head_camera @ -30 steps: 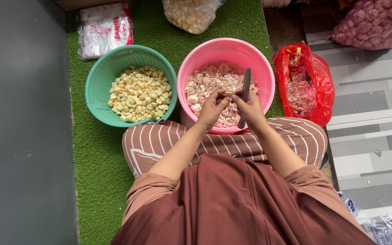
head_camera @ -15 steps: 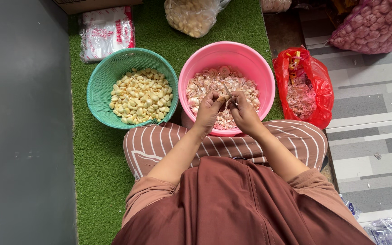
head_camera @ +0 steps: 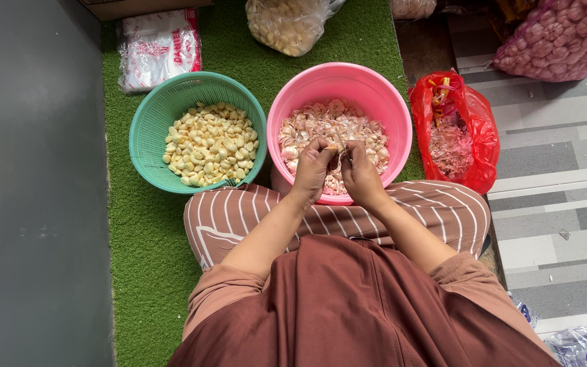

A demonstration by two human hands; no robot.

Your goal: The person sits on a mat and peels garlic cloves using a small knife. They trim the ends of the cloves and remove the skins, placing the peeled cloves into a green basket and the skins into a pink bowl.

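Note:
Both hands meet over the near side of a pink bucket (head_camera: 382, 102) filled with unpeeled garlic cloves (head_camera: 320, 122). My left hand (head_camera: 312, 166) pinches a garlic clove (head_camera: 333, 146) between thumb and fingers. My right hand (head_camera: 361, 173) is closed around a small knife (head_camera: 342, 148), whose blade is mostly hidden between the two hands and touches the clove. To the left stands a green basket (head_camera: 150, 122) holding several peeled pale yellow cloves (head_camera: 210, 143).
A red plastic bag (head_camera: 467, 115) of garlic skins lies right of the bucket. A clear bag of cloves (head_camera: 286, 24), a white packet (head_camera: 157, 47) and a pink mesh sack of garlic (head_camera: 565, 37) sit at the back. Green turf mat (head_camera: 144, 224) underneath; grey wall left.
The knife blade, raised upright above the hands a second ago, has come down between them. Both hands have drawn closer together over the bucket.

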